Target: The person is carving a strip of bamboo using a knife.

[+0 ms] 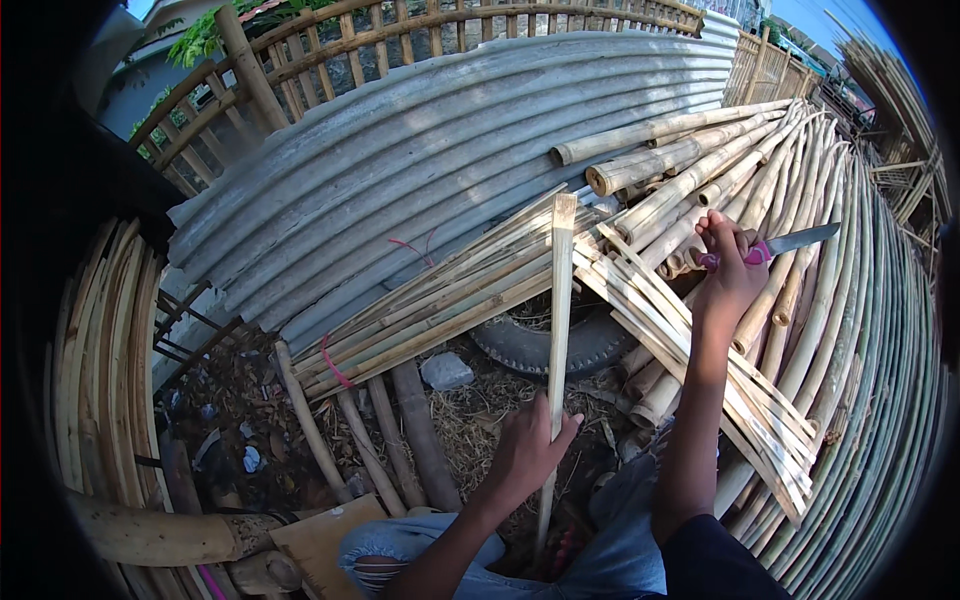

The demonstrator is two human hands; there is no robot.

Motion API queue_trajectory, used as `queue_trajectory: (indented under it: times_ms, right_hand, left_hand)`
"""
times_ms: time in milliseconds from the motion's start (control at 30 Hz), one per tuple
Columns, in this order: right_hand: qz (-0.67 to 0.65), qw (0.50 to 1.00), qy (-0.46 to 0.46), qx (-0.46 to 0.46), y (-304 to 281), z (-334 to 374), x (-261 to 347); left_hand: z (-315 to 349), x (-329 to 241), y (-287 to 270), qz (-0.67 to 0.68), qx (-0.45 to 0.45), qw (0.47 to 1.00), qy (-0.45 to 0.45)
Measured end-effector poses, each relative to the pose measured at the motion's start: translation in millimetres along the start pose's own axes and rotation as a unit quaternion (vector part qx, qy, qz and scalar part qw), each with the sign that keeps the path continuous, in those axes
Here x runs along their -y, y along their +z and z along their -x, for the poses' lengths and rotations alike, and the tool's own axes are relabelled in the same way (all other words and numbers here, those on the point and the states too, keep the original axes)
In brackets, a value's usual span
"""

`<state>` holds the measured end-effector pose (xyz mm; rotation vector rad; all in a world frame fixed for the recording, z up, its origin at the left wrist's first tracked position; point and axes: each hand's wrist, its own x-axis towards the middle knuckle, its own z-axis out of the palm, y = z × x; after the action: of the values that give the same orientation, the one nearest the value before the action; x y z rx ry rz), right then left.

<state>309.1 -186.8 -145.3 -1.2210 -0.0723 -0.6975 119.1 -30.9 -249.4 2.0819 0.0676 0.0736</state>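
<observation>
My left hand (526,438) is closed around the lower part of a split bamboo strip (562,290), which stands nearly upright before me. The strip's lower end drops between my knees. Raised to the right, my right hand (730,250) grips a knife (800,240) by its pink handle, the blade pointing right and away from the strip. Below that forearm lies a loose pile of pale split strips (690,350). Behind the upright strip, a bundle of bamboo slats (440,325) is tied with a pink cord (335,362).
Whole bamboo poles (640,175) fill the right side. A corrugated metal sheet (450,140) leans below a bamboo fence (400,40). An old tire (520,350) and a grey stone (447,371) lie on littered ground. More slats (105,370) stand at left, near a thick bamboo pole (160,532).
</observation>
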Motion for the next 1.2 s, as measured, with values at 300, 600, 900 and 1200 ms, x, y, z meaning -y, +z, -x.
queue_trajectory:
  times_ms: [300,600,900,1200]
  right_hand:
    - [0.129,0.913,0.298,0.246,-46.9,28.0,-46.3]
    - [0.234,0.857,0.322,0.327,-38.0,54.5,-26.5]
    - [0.302,0.866,0.309,0.253,-107.7,89.9,57.0]
    - [0.187,0.921,0.220,0.261,-141.6,127.9,114.5]
  left_hand:
    - [5.6,19.0,-3.3,0.033,-0.057,0.997,0.034]
    - [31.3,12.6,-22.7,0.186,-0.033,0.982,-0.002]
    - [33.8,37.8,-36.4,0.273,-0.008,0.961,-0.029]
    - [71.3,12.1,-35.8,0.296,-0.088,0.948,0.075]
